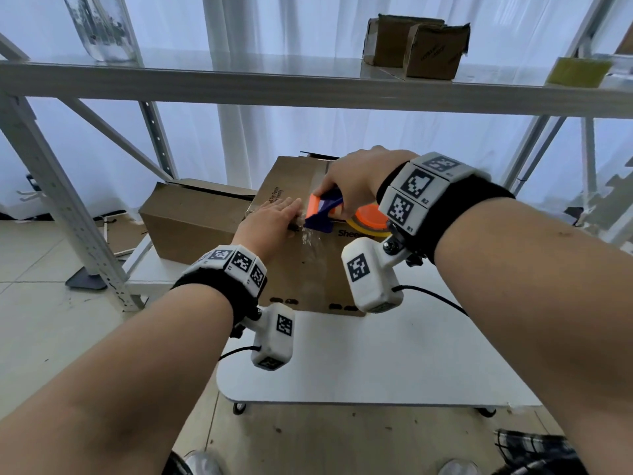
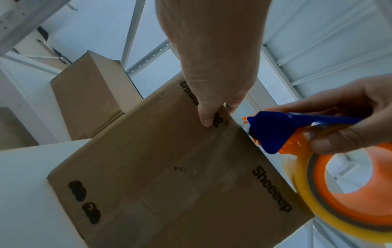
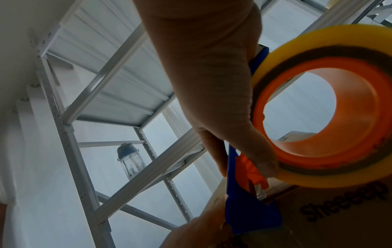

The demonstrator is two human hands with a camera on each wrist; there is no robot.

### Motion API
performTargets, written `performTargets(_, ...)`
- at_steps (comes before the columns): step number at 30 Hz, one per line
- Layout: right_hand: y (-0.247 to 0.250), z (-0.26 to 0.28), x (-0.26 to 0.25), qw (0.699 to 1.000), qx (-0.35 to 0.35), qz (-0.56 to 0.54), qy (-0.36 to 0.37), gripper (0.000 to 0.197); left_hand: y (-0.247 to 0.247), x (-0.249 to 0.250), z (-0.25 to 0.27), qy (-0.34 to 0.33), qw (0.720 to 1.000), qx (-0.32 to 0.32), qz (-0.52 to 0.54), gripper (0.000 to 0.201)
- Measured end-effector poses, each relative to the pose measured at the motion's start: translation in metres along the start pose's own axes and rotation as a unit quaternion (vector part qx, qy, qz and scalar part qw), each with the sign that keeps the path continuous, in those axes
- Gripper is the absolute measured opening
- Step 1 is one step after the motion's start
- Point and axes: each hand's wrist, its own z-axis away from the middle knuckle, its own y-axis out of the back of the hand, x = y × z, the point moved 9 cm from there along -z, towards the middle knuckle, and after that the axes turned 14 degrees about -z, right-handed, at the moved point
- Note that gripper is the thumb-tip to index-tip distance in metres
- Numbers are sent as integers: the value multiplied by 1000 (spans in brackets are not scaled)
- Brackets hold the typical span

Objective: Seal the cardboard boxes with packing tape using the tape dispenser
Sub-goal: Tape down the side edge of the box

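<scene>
A brown cardboard box (image 1: pixel 301 269) printed "Sheeeep" (image 2: pixel 273 189) lies on the white table (image 1: pixel 394 365), with clear tape along its top seam. My left hand (image 1: pixel 274 214) lies flat on the box top, fingers straight, pressing the tape down beside the dispenser; its fingers (image 2: pixel 206 115) touch the cardboard. My right hand (image 1: pixel 356 176) grips the blue and orange tape dispenser (image 1: pixel 323 212) with its yellowish tape roll (image 3: pixel 322 107), held against the box top. The dispenser's blue nose (image 2: pixel 271 132) sits at the seam.
A second brown box (image 1: pixel 191 221) with loose flaps stands to the left on a low shelf. A white metal rack (image 1: pixel 308 84) spans above, holding two small cardboard boxes (image 1: pixel 418 46), a clear bottle (image 1: pixel 102 25) and a yellow roll (image 1: pixel 579 72). Bare tabletop lies in front.
</scene>
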Motion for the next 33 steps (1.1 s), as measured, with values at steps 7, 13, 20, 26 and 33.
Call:
performTargets(7, -2, 2, 5, 1000, -9, 16, 11, 70, -1, 1, 4, 6, 1000, 4, 9, 49)
performTargets(13, -1, 22, 37, 999, 1, -30, -17, 65, 3, 0, 6, 23, 1000, 10, 17, 50)
performTargets(20, -12, 22, 48, 999, -18, -28, -25, 69, 1, 4, 9, 23, 1000, 11, 1, 49)
performTargets(26, -14, 20, 53, 998, -22, -53, -25, 68, 2, 13, 10, 27, 999, -1, -36, 57)
performTargets(33, -16, 20, 52, 996, -37, -85, -17, 68, 3, 61, 5, -55, 998, 8, -20, 69)
